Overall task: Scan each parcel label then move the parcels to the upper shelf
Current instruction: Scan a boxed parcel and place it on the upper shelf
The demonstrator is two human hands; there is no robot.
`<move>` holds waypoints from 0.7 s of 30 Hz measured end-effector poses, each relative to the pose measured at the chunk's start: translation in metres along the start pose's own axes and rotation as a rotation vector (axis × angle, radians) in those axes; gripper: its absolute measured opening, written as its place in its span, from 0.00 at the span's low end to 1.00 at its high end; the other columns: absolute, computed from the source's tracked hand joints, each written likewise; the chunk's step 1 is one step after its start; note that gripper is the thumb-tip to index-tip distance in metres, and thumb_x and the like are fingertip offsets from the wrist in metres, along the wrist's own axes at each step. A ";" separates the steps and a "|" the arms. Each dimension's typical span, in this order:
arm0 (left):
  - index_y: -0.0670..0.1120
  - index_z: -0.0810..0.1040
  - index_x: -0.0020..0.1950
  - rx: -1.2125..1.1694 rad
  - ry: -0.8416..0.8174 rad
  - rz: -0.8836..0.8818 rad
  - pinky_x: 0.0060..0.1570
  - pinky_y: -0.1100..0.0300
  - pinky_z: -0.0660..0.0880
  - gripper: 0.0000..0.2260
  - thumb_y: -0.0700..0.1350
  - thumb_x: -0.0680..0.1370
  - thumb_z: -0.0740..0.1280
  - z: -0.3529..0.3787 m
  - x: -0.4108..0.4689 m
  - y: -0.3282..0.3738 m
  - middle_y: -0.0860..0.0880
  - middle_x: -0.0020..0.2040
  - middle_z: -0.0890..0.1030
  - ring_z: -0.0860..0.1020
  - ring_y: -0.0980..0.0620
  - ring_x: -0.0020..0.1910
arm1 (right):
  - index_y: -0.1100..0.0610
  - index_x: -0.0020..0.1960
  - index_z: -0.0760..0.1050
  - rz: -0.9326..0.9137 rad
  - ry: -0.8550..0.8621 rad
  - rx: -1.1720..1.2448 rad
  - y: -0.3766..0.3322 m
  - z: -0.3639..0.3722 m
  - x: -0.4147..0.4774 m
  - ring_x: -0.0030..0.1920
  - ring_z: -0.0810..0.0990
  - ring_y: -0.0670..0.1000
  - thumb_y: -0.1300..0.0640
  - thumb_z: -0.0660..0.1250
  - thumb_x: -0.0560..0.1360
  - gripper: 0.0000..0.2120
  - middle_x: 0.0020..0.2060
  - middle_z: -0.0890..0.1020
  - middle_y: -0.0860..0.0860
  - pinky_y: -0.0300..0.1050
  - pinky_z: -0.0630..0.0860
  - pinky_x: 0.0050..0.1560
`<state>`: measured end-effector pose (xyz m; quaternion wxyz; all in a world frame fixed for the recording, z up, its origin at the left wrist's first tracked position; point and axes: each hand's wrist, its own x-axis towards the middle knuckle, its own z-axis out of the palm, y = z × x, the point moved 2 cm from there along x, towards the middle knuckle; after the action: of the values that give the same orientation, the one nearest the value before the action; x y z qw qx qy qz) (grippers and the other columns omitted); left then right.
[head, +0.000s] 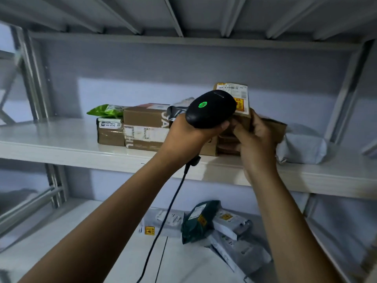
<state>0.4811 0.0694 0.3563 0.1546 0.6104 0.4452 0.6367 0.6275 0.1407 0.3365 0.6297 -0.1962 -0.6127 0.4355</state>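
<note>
My left hand (189, 135) grips a black barcode scanner (210, 108) with a green light lit on its back; its cable hangs down. My right hand (255, 137) holds a small brown cardboard parcel (243, 117) upright, its white label (238, 94) facing me just behind the scanner's head. Both are over the upper shelf (61, 144). Cardboard boxes (142, 127) and a green bag (104, 111) sit on that shelf to the left. Several bagged parcels (220, 223) lie on the lower shelf.
A grey poly mailer (302, 148) lies on the upper shelf right of my hands. Metal uprights (34, 78) frame the rack at both sides, and another shelf's underside (183, 15) runs overhead. The scanner cable (163, 221) crosses in front of the lower shelf.
</note>
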 end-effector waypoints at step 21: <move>0.50 0.80 0.62 0.191 0.045 -0.033 0.33 0.75 0.71 0.18 0.52 0.75 0.77 0.004 0.045 -0.013 0.58 0.41 0.81 0.80 0.61 0.43 | 0.54 0.63 0.80 0.055 0.111 -0.272 0.010 0.010 0.074 0.45 0.87 0.52 0.64 0.62 0.83 0.14 0.57 0.84 0.51 0.42 0.82 0.33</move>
<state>0.4715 0.1111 0.3748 0.0962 0.6006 0.5169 0.6023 0.6049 0.2014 0.3745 0.6181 -0.3202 -0.6247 0.3538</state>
